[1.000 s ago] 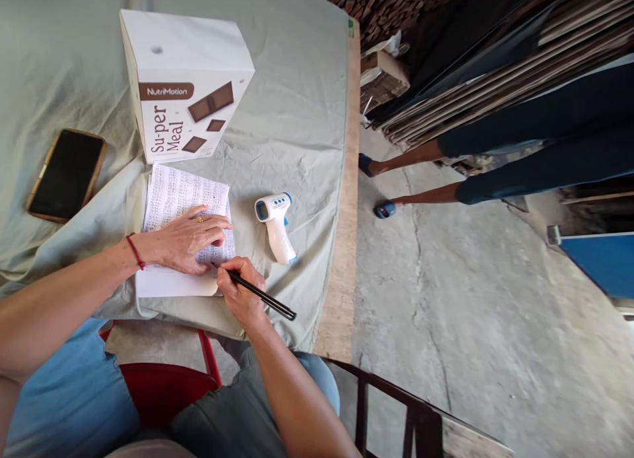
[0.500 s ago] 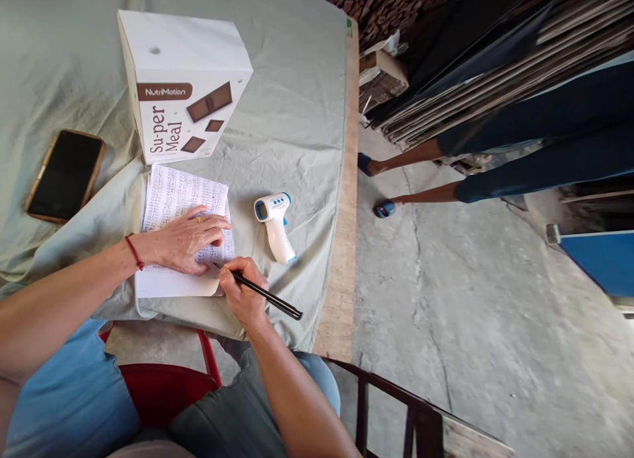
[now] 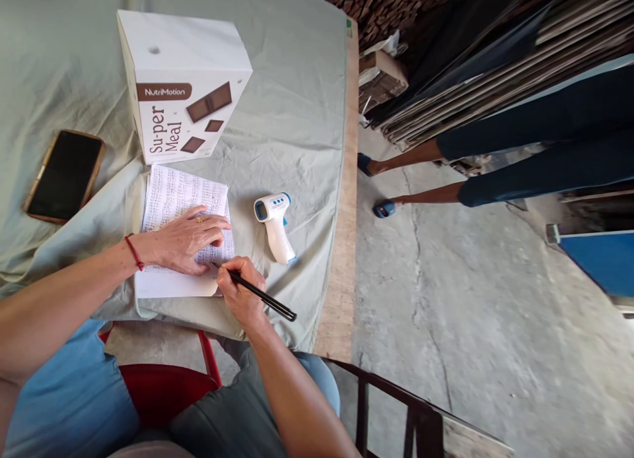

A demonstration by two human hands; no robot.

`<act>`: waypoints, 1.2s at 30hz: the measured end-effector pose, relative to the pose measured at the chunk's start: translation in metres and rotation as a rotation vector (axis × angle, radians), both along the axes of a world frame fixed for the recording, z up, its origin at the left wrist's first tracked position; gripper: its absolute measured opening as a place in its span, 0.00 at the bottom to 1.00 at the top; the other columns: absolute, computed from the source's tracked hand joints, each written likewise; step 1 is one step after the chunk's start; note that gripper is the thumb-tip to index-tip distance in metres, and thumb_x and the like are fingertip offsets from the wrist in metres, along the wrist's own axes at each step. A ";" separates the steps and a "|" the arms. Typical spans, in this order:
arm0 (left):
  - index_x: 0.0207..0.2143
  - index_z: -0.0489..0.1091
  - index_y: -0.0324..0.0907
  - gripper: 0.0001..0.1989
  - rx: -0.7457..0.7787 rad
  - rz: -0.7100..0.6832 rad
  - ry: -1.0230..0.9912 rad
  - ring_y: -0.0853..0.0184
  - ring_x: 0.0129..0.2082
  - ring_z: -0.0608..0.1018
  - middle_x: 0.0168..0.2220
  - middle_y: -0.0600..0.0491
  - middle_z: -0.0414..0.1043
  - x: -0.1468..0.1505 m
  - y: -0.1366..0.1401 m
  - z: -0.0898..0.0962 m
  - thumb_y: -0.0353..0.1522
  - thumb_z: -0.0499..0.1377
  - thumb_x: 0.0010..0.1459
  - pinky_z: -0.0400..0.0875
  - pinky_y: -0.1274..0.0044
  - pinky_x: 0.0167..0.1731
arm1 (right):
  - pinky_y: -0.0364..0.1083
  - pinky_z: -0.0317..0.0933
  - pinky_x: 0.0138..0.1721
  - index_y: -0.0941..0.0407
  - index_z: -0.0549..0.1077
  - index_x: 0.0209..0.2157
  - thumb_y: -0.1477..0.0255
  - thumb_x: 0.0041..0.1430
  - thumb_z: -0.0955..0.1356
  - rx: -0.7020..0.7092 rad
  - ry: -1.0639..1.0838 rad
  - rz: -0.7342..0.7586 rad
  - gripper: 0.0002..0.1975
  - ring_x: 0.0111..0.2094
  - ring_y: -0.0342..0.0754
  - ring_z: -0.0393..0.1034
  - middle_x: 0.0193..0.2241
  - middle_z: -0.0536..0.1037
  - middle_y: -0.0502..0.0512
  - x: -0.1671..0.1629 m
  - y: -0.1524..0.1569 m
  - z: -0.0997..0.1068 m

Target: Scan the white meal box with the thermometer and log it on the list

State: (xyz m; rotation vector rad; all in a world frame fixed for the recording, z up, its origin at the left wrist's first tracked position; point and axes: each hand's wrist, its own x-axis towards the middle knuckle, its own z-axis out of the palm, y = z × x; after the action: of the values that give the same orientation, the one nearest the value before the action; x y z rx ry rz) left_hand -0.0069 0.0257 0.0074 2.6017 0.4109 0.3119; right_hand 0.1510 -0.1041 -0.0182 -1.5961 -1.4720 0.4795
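Writing posture at a cloth-covered counter [image 3: 337, 280], head view. The right grip [image 3: 244, 292] is closed about a black pen [image 3: 267, 301], the thumb and fingers pinching the barrel close to its writing end. From this pinch the tip extends a short way toward the upper left, over the handwritten sheets [image 3: 171, 285] and just beside the left thumb; whether it touches the paper is too fine to tell. The rest of the barrel slopes back across the hand, its capped end projecting beyond the grip toward the lower right.

The left grip [image 3: 191, 241] is spread, palm down, with its fingers slightly bent; it grasps nothing and rests on the written part of the sheets, above a blank lower strip. It bears 1 gold-coloured ring [image 3: 199, 219], and a red bracelet [image 3: 134, 253] circles the wrist.

To the right of the sheets, near both hands but touching neither, lies a white-and-blue infrared thermometer [image 3: 278, 232]. A white NutriMotion carton [image 3: 198, 115] stands just beyond the top edge of the sheets, and 1 smartphone [image 3: 64, 174] lies dark-screened at far left. Beyond the counter, 2 legs [image 3: 520, 158] of another person, in dark trousers, appear above a concrete floor [image 3: 475, 299].
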 end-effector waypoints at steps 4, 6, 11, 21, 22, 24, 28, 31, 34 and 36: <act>0.38 0.65 0.43 0.13 0.003 -0.004 0.010 0.57 0.64 0.65 0.60 0.42 0.67 0.000 0.000 0.000 0.32 0.62 0.50 0.49 0.59 0.65 | 0.41 0.58 0.25 0.53 0.68 0.27 0.73 0.54 0.64 0.004 -0.003 -0.001 0.03 0.20 0.40 0.63 0.19 0.69 0.43 0.001 0.000 -0.001; 0.38 0.65 0.44 0.13 -0.001 -0.005 0.003 0.56 0.64 0.65 0.60 0.43 0.67 0.000 0.000 -0.001 0.32 0.62 0.50 0.49 0.59 0.64 | 0.41 0.58 0.25 0.53 0.68 0.27 0.73 0.54 0.64 0.005 -0.005 0.001 0.04 0.21 0.41 0.63 0.19 0.70 0.43 0.001 0.000 -0.001; 0.38 0.66 0.44 0.12 -0.017 -0.001 -0.017 0.56 0.64 0.65 0.60 0.44 0.67 0.000 0.001 -0.002 0.33 0.62 0.50 0.49 0.59 0.64 | 0.41 0.59 0.25 0.53 0.68 0.27 0.74 0.54 0.63 0.022 -0.004 -0.030 0.03 0.21 0.41 0.64 0.20 0.70 0.43 0.001 -0.001 -0.001; 0.38 0.65 0.44 0.13 -0.006 -0.003 0.020 0.57 0.64 0.64 0.61 0.44 0.66 0.000 0.000 0.000 0.33 0.62 0.50 0.48 0.60 0.65 | 0.42 0.60 0.25 0.53 0.68 0.28 0.73 0.55 0.63 0.007 -0.006 -0.059 0.03 0.22 0.42 0.65 0.21 0.71 0.44 0.001 -0.002 -0.003; 0.38 0.65 0.43 0.13 -0.007 -0.003 0.025 0.56 0.64 0.64 0.61 0.43 0.66 0.000 0.000 0.000 0.33 0.62 0.50 0.48 0.59 0.65 | 0.42 0.60 0.25 0.53 0.68 0.28 0.72 0.55 0.63 0.000 -0.013 -0.052 0.03 0.22 0.42 0.65 0.21 0.71 0.44 0.001 -0.002 -0.003; 0.39 0.65 0.43 0.13 -0.011 -0.003 0.034 0.56 0.65 0.64 0.61 0.43 0.66 0.000 0.000 0.000 0.33 0.62 0.50 0.48 0.60 0.65 | 0.42 0.60 0.26 0.53 0.68 0.28 0.72 0.55 0.64 -0.004 -0.022 -0.043 0.03 0.22 0.42 0.64 0.21 0.70 0.44 0.001 -0.002 -0.003; 0.39 0.65 0.43 0.13 -0.012 -0.001 0.021 0.56 0.65 0.64 0.61 0.43 0.66 0.000 0.000 0.000 0.33 0.62 0.50 0.48 0.60 0.65 | 0.42 0.60 0.26 0.53 0.68 0.28 0.72 0.55 0.63 -0.002 -0.024 -0.047 0.03 0.23 0.42 0.65 0.22 0.71 0.44 0.001 -0.002 -0.002; 0.38 0.65 0.44 0.13 -0.023 0.000 0.006 0.55 0.64 0.65 0.61 0.44 0.67 0.000 0.000 0.000 0.33 0.62 0.49 0.49 0.59 0.65 | 0.42 0.60 0.26 0.53 0.68 0.28 0.73 0.55 0.64 -0.012 -0.013 -0.040 0.03 0.22 0.42 0.64 0.21 0.70 0.44 0.001 -0.002 -0.001; 0.38 0.65 0.44 0.13 -0.034 0.000 -0.008 0.56 0.64 0.65 0.60 0.45 0.67 0.000 0.001 0.000 0.33 0.62 0.49 0.49 0.59 0.64 | 0.42 0.59 0.25 0.53 0.67 0.28 0.73 0.55 0.63 -0.021 -0.009 -0.030 0.03 0.22 0.41 0.63 0.20 0.69 0.44 0.001 -0.001 0.000; 0.38 0.65 0.44 0.12 -0.037 0.000 -0.012 0.56 0.64 0.65 0.61 0.45 0.67 0.000 0.001 0.000 0.32 0.62 0.50 0.49 0.59 0.65 | 0.42 0.59 0.25 0.53 0.67 0.27 0.73 0.54 0.63 -0.013 -0.007 -0.030 0.03 0.21 0.41 0.63 0.20 0.69 0.44 0.001 -0.001 0.001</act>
State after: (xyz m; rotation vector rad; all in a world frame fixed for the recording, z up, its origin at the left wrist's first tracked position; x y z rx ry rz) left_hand -0.0070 0.0263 0.0076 2.5629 0.4081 0.3173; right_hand 0.1520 -0.1052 -0.0176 -1.6291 -1.4515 0.4674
